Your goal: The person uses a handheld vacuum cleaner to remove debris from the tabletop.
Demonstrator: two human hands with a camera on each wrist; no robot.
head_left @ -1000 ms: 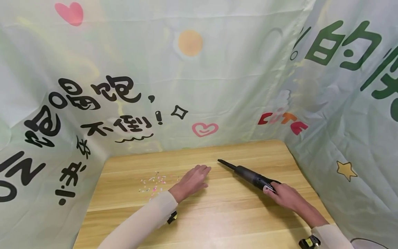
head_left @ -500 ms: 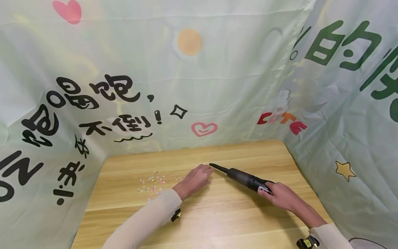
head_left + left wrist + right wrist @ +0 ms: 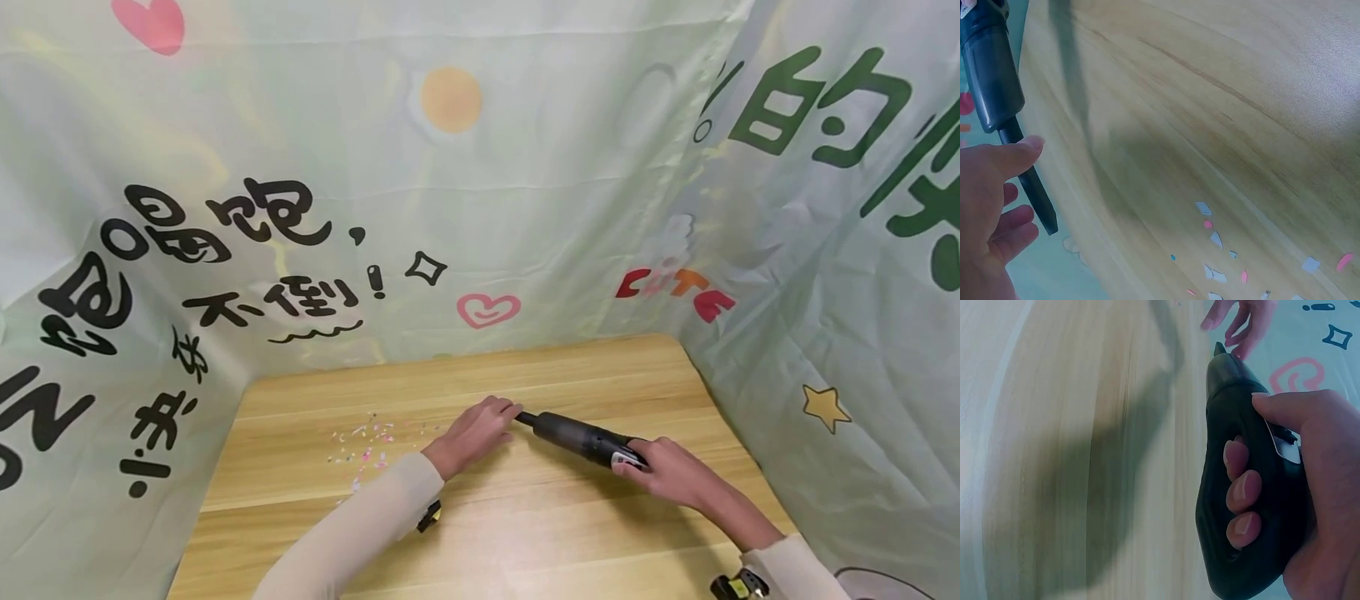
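My right hand [image 3: 671, 471] grips the handle of a black handheld vacuum cleaner [image 3: 581, 437]; in the right wrist view its fingers curl through the handle opening, and the thumb lies along the top. The vacuum's slim nozzle [image 3: 1038, 203] points left, above the table. At that nozzle is my left hand [image 3: 480, 429], palm down. Its thumb crosses over the nozzle in the left wrist view, with the other fingers loosely bent beside it; a gap shows between thumb and fingers in the right wrist view. Scattered paper bits [image 3: 367, 450], white, pink and blue, lie left of my left hand.
The wooden table [image 3: 570, 533] has a light grain and rounded back corners. Pale green printed cloth [image 3: 525, 208] hangs behind it and along both sides, close to its edges. A small camera [image 3: 738, 586] is strapped at my right wrist, another [image 3: 429, 515] at my left.
My right hand has carried the vacuum cleaner leftward, bringing its nozzle to my left hand's fingers. My left hand has shifted slightly right. The paper bits lie as before.
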